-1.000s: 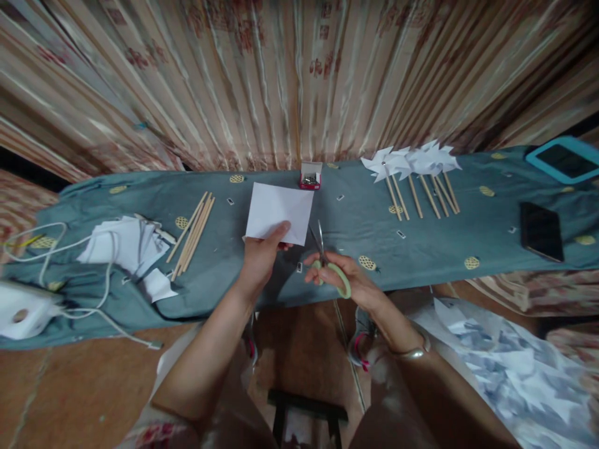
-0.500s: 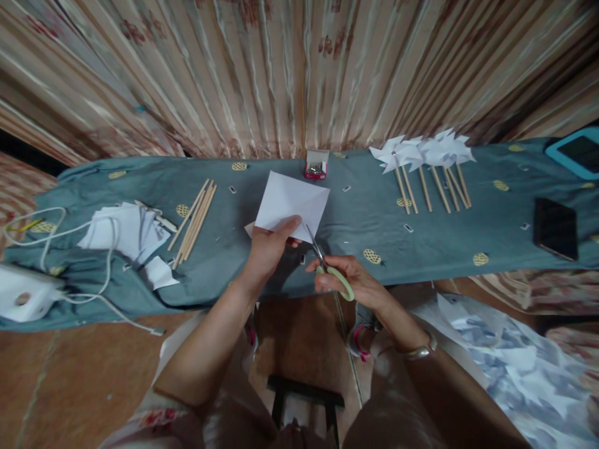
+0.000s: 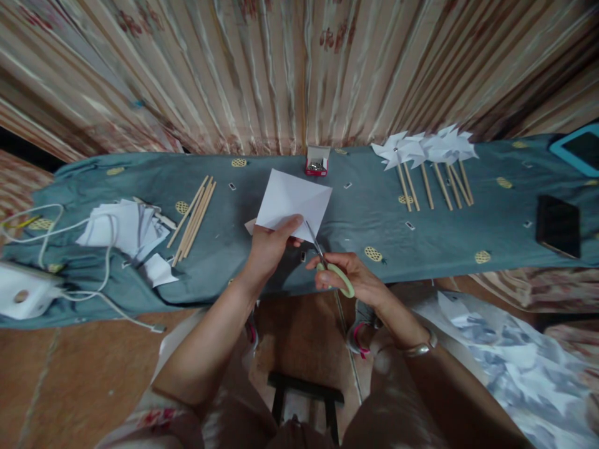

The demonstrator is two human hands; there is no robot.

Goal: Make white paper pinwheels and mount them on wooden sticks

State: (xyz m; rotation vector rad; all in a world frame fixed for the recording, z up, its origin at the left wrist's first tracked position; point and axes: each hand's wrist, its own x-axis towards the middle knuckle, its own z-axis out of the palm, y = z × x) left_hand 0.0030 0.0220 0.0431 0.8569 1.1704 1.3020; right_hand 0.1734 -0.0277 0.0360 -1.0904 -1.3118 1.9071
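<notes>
Between the thumb and fingers of my left hand (image 3: 274,243) is a square sheet of white paper (image 3: 294,196), gripped at its near edge. My right hand (image 3: 350,274) is closed on a pair of scissors (image 3: 340,280) with pale green handles. The blades lie at the sheet's lower right corner and point inward past my left thumb. Whether they have cut into the paper there I cannot make out. Beyond the sheet stands a small open red box (image 3: 317,162) with metal bits in it. Paper pinwheels (image 3: 423,149) on wooden sticks lie to the right.
Several wooden sticks (image 3: 194,221) and a pile of white paper pieces (image 3: 121,227) lie left on the cloth-covered table (image 3: 262,280). A white power strip (image 3: 25,290) with cables sits farther left. At right are a phone (image 3: 558,226) and a blue-framed device (image 3: 578,149). A plastic bag (image 3: 510,362) stands below.
The view has shifted very slightly. Both hands, the paper and the scissors hold nearly the same places, with the scissors still at the sheet's corner.
</notes>
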